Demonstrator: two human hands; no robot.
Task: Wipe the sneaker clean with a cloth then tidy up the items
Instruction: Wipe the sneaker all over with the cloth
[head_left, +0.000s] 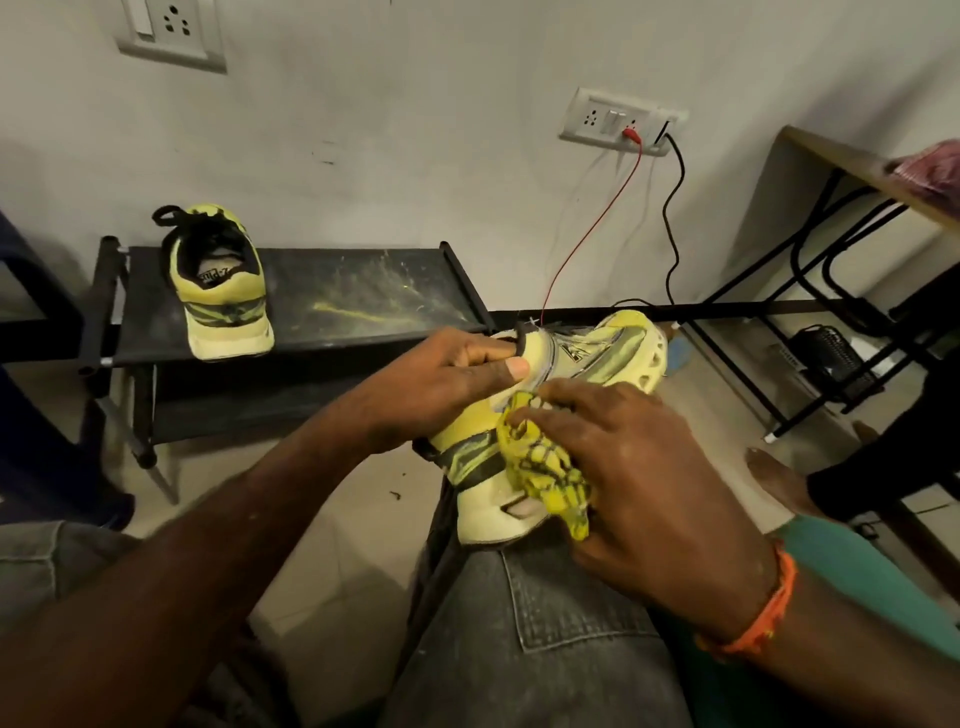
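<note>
A yellow-green sneaker (602, 358) lies on its side across my right knee, heel toward me and toe pointing away. My left hand (441, 384) grips its collar, thumb pressed on the upper. My right hand (639, 467) holds a crumpled yellow cloth with black lines (545, 467) against the sneaker's side near the heel. The matching second sneaker (221, 291) stands on the top shelf of a low black shoe rack (384, 291), heel facing me.
The rack's top shelf is streaked with yellow dust. Red and black cables (670, 218) hang from a wall socket (621, 122) down to the floor. A black-framed table (831, 161) stands at right, with a bare foot (774, 473) beside it. Dark blue furniture sits far left.
</note>
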